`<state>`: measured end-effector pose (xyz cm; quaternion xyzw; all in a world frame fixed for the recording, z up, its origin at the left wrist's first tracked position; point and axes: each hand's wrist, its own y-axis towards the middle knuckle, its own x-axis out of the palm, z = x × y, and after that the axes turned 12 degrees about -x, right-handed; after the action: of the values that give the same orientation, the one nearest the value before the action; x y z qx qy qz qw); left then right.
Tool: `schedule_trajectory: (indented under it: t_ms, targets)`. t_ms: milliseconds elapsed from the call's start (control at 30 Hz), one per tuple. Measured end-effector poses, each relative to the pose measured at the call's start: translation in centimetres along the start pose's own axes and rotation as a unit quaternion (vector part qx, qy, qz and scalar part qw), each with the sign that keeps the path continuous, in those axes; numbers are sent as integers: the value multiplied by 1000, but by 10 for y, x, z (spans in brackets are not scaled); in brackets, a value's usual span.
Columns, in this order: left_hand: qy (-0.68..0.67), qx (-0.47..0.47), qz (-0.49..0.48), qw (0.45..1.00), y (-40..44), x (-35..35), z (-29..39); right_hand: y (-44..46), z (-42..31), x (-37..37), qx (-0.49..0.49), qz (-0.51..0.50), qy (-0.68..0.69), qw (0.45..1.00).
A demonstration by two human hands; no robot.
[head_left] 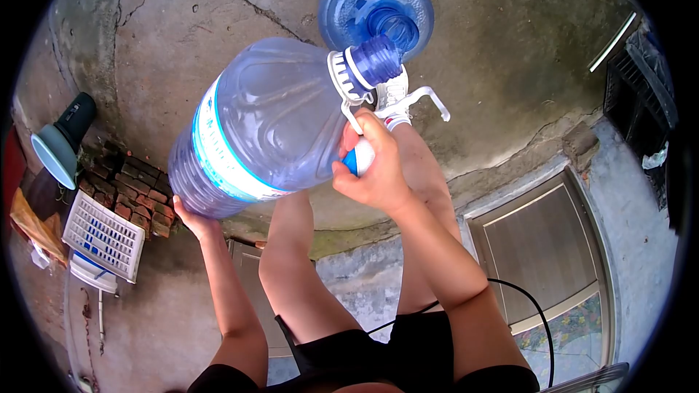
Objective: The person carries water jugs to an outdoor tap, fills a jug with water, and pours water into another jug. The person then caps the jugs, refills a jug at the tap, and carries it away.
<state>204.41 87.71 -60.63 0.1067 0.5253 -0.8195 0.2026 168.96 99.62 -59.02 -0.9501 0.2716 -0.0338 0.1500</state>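
Note:
A large clear water bottle (280, 113) with a blue-and-white label is held tilted, its open blue mouth toward the upper right. My left hand (195, 220) supports it at the ribbed base; most of those fingers are hidden behind it. Near the neck, my right hand (382, 167) is closed at the white plastic handle (429, 94), one end of which sticks out free. A blue-and-white cap (358, 158) is tucked in the same hand. Beyond the bottle's mouth, a blue water jug (342, 0) stands on the ground. Whether water is flowing, I cannot tell.
Cracked concrete ground (218, 22) surrounds the jug, with a shoe (393, 94) close beside it. At left are a green bucket-like container (54, 153), stacked bricks (142, 193) and a white plastic basket (105, 236). Black crates (637, 94) and a door (546, 247) are at right.

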Motion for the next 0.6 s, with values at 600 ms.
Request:
schedule_trajectory:
  t_ms: [600]
  targets:
    - [-18, 0, -9, 1000, -3, 1, 0, 0, 0, -2, -6, -9, -9, 1000]
